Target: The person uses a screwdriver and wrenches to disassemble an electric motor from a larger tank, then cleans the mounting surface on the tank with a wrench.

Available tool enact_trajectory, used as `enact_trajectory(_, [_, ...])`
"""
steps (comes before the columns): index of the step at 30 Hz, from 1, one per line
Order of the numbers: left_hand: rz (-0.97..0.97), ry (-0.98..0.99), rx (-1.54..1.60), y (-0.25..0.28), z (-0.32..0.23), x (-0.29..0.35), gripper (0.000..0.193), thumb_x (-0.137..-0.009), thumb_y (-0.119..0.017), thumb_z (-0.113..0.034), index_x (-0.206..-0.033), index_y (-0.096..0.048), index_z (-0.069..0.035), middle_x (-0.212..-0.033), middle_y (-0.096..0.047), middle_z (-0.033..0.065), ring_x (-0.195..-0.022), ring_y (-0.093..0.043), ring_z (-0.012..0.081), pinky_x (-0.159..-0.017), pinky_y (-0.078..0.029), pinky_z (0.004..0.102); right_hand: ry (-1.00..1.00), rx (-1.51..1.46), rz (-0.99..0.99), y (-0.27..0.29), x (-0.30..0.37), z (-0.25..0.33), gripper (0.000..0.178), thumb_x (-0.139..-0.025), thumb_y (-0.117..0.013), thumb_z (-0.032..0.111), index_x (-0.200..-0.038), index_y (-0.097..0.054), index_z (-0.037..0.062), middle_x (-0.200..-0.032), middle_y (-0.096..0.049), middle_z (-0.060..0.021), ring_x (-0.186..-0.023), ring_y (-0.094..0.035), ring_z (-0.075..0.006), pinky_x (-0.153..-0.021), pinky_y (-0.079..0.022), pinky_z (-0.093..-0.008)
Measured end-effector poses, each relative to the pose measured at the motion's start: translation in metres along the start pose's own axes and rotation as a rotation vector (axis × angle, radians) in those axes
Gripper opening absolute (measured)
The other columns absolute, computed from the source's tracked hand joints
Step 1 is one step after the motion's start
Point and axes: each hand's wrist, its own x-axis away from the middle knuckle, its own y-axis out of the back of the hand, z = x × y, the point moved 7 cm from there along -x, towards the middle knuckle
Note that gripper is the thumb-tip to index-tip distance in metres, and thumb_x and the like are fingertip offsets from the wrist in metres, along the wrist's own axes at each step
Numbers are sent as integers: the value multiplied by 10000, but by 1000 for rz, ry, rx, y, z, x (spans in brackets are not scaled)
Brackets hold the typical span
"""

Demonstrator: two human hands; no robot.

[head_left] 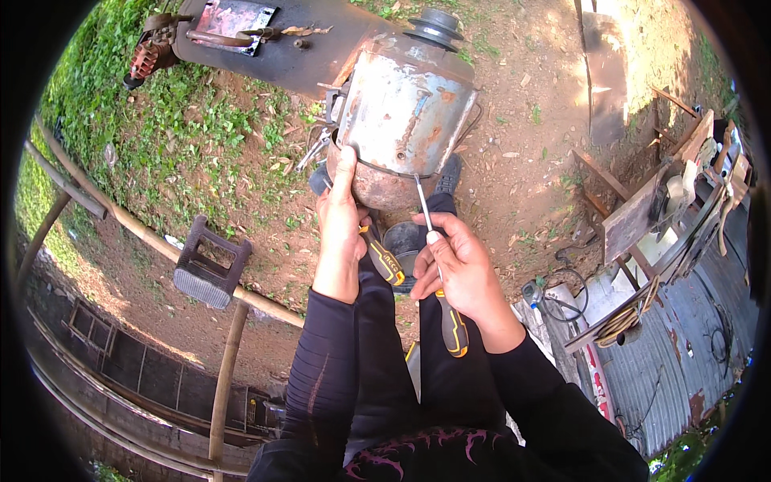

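Observation:
A rusty grey electric motor [405,108] stands in front of me, with a grooved pulley [434,30] at its far end. A thin dark seam parts its body from the rusted end cover [389,191] on my side. My right hand [462,265] is closed around a yellow-and-dark screwdriver [454,325]; its long shaft reaches up to the seam, the tip at or against it. My left hand [341,233] grips a second screwdriver [383,255], handle sticking out below the palm. The left thumb lies along the motor's near left edge; that screwdriver's shaft is mostly hidden.
Behind the motor lies a large rusty cylindrical tank [321,40]. Some wrenches [315,149] are at the motor's left. A small dark stool [213,261] stands by a bamboo rail [136,225]. On the right are a cluttered wooden bench [642,217] and corrugated metal sheets [675,345].

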Motion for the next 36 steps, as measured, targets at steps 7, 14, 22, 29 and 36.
enact_trajectory(7, [44, 23, -112, 5, 5, -4, 618, -868, -642, -684, -1056, -673, -96, -786, -656, -13, -507, -382, 46, -493, -227, 246, -18, 85, 46, -15, 13, 7, 363, -1085, -391, 153, -1405, -502, 24, -641, -573, -52, -379, -544, -129, -371, -427, -261])
enact_trajectory(14, [72, 43, -31, 7, 2, -2, 540, -816, -768, -599, -882, -647, -78, -684, -566, -51, -464, -396, 36, -426, -273, 224, -24, 142, -17, -19, 12, -4, 388, -1083, -405, 159, -1446, -492, 53, -630, -568, -41, -368, -516, -108, -353, -418, -257])
enact_trajectory(22, [112, 55, -178, 9, 3, -7, 647, -852, -656, -692, -1030, -668, -71, -762, -596, -40, -513, -360, 49, -491, -238, 244, 13, 128, -75, -25, 11, -4, 376, -1084, -428, 167, -1440, -506, 71, -644, -549, -49, -344, -453, -96, -324, -393, -244])
enact_trajectory(29, [88, 42, -191, 13, 4, -10, 589, -860, -664, -671, -952, -675, -89, -707, -529, -62, -501, -333, 61, -482, -239, 257, 69, -9, -154, -19, 11, 2, 378, -1078, -422, 147, -1434, -507, 52, -643, -494, -13, -339, -439, -102, -327, -400, -258])
enact_trajectory(36, [92, 24, -175, 14, 0, -9, 590, -815, -734, -649, -780, -647, -66, -635, -505, -29, -488, -425, 75, -430, -298, 249, 65, 56, -100, -28, 18, -2, 371, -1075, -448, 166, -1407, -522, 19, -638, -490, -21, -335, -442, -96, -311, -377, -244])
